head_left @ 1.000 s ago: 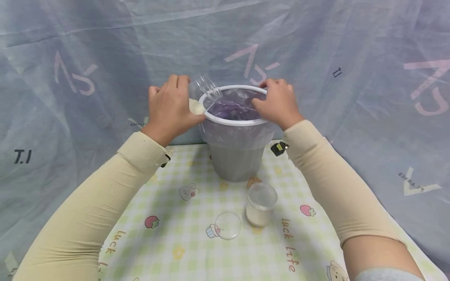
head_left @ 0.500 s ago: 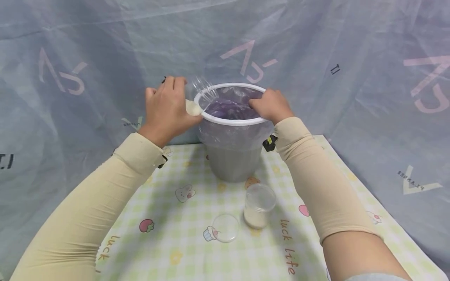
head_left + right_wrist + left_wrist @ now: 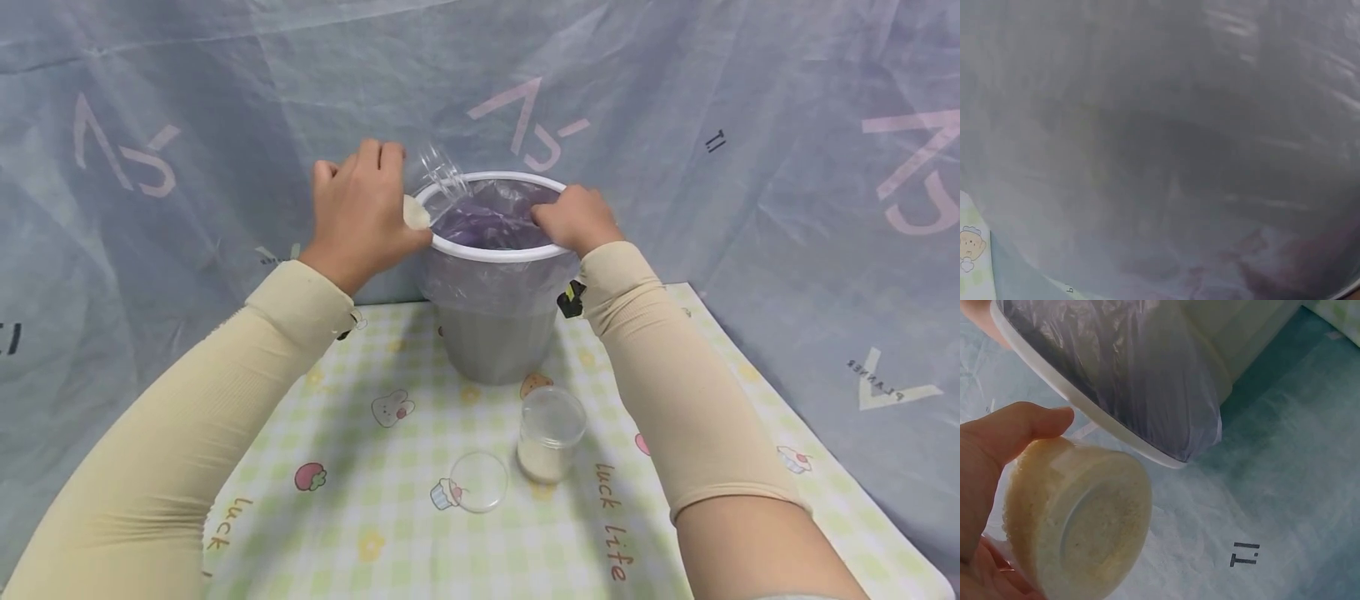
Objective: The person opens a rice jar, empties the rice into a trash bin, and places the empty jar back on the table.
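Note:
My left hand holds a clear plastic jar tilted over the left side of the bin's rim, its mouth end towards the bin. Pale, grainy stuff lies in the jar's base end, close up in the left wrist view. The grey bin stands upright, lined with a thin purplish plastic bag folded over the outside. On the bin's right side, my right hand grips the white rim ring, with some fingers hidden. The right wrist view is filled by the blurred bag-covered bin wall.
A second clear jar, partly filled with pale stuff, stands in front of the bin. Beside it a round clear lid lies flat on the checked tablecloth. A printed grey-blue cloth hangs close behind the bin.
The left hand has risen slightly with the tilted jar. The right hand keeps to the rim; its fingers have sunk lower there and the right forearm has swung inward.

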Motion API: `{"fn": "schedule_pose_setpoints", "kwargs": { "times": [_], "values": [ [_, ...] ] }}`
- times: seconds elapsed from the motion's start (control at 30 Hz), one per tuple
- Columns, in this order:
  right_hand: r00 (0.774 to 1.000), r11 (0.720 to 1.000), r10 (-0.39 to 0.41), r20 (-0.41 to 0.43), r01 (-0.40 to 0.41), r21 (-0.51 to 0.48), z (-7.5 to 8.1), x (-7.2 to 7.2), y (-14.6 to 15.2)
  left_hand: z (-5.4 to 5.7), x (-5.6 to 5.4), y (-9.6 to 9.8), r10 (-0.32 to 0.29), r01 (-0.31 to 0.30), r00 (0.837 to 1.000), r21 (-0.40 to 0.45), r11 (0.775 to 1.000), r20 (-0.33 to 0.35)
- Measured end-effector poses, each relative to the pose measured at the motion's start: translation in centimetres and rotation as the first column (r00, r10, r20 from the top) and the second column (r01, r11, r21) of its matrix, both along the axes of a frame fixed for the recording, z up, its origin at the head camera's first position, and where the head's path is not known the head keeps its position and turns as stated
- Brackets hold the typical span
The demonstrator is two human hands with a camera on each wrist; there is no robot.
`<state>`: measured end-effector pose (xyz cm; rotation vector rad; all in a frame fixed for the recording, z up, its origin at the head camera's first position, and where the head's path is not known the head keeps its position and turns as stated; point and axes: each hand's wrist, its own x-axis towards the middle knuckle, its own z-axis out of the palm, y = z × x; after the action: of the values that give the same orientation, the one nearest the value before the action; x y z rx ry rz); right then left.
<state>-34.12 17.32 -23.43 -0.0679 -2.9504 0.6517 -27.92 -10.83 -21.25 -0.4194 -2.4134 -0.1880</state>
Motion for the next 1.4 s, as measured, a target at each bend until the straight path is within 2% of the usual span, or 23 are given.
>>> {"fn": "schedule_pose_setpoints", "kwargs": {
  "times": [0.33, 0.57, 0.87, 1.4],
  "values": [
    [1.0, 0.999, -0.026, 0.001, 0.026, -0.048, -0.6, 0.0, -0.9, 0.2, -0.9, -0.2, 0.003, -0.008, 0.998, -0.083, 0.997, -0.055],
    [0.999, 0.998, -0.033, 0.007, 0.033, -0.053, -0.4, 0.1, -1.1, 0.5, -1.2, -0.2, 0.019, -0.023, 0.999, -0.106, 0.994, -0.03],
    [0.999, 0.999, -0.036, 0.006, 0.036, -0.032, -0.3, 0.1, -1.3, 0.7, -1.6, -0.2, 0.017, -0.024, 0.998, -0.131, 0.991, -0.055],
    [0.999, 0.999, -0.031, 0.007, 0.031, -0.027, 0.2, 0.5, -1.7, 1.2, -1.5, -0.3, 0.01, -0.014, 1.0, -0.175, 0.984, -0.022]
  ]
}}
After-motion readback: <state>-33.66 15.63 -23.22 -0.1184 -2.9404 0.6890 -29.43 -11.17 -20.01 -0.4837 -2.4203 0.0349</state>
